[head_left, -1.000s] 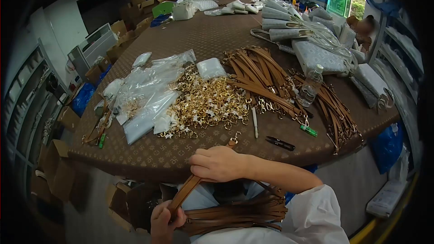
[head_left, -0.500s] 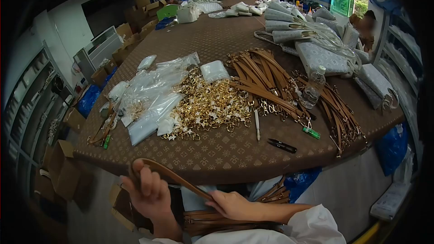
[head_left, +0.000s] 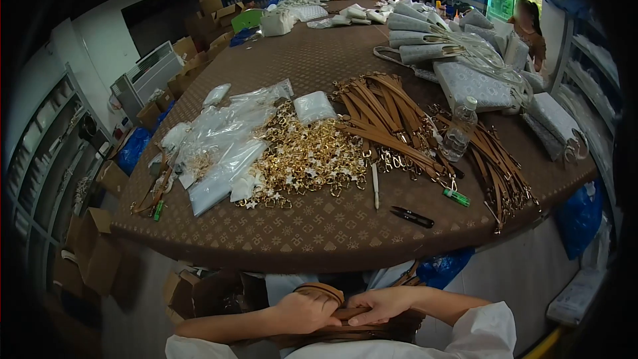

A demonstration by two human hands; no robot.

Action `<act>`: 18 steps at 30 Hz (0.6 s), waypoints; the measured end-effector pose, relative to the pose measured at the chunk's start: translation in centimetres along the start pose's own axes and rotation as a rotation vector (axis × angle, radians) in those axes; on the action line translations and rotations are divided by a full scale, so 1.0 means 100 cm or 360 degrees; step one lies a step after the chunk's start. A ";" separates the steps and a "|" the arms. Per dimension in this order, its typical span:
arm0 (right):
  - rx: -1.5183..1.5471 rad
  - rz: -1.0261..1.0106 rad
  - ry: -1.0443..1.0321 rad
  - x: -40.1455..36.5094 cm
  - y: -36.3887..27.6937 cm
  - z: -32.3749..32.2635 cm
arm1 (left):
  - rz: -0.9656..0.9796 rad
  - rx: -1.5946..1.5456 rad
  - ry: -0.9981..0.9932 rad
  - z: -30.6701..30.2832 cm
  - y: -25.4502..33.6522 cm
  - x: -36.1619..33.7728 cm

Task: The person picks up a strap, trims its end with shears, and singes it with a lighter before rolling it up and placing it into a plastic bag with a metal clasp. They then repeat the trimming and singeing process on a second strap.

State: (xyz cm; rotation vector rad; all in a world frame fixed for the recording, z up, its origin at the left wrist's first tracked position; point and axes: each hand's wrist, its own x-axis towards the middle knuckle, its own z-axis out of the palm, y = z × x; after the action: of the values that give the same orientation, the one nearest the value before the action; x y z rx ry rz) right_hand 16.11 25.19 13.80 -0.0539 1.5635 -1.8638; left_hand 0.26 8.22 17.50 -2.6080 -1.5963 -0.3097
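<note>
A brown leather strap [head_left: 321,287] is bent in a loop above my left hand [head_left: 307,310], whose fingers are wrapped round it over my lap. Close beside it, my right hand [head_left: 382,304] pinches brown strap between thumb and fingers. Under both hands, more brown straps [head_left: 392,330] with metal ends lie across my lap. How the held strap runs between the hands is partly hidden by the fingers.
On the table [head_left: 299,236] lie gold clasps [head_left: 306,159], plastic bags [head_left: 229,126], strap bundles [head_left: 392,113], a water bottle [head_left: 460,129], black snips [head_left: 412,217] and white bags [head_left: 475,86]. Cardboard boxes [head_left: 100,252] stand left. Another person [head_left: 531,36] is at the far right.
My left hand has come down and right, bringing the raised strap to my lap. My right hand has shifted right, and the hands are now close together. The far-right person has moved.
</note>
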 end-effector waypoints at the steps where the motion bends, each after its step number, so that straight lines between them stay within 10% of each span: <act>1: -0.0115 0.0019 -0.0007 -0.003 -0.006 0.001 | -0.0018 0.0005 0.0000 -0.004 0.003 0.003; 5: -0.0702 0.0177 0.0172 -0.018 -0.035 0.007 | -0.0233 -0.0533 -0.0410 0.001 -0.002 0.002; 7: -0.1587 -0.0276 0.0744 -0.018 -0.020 0.011 | -0.0396 -0.0907 -0.0400 -0.002 -0.012 0.004; 9: -0.1940 -0.0582 0.1063 -0.012 -0.026 0.019 | -0.1208 -0.2656 -0.1249 -0.024 -0.030 0.017; 11: -0.2306 -0.0797 0.1473 -0.002 -0.025 0.030 | -0.1290 -0.2773 -0.1107 -0.022 -0.033 0.016; 18: -0.2044 -0.0890 0.1265 -0.011 -0.027 0.021 | -0.1030 -0.2485 -0.0991 -0.030 -0.027 0.014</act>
State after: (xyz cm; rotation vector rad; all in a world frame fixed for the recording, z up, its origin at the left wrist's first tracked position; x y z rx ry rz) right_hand 16.65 24.09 17.18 -0.3845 3.3433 -0.8657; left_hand -1.97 10.20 20.56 -2.9743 -3.4648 -1.3460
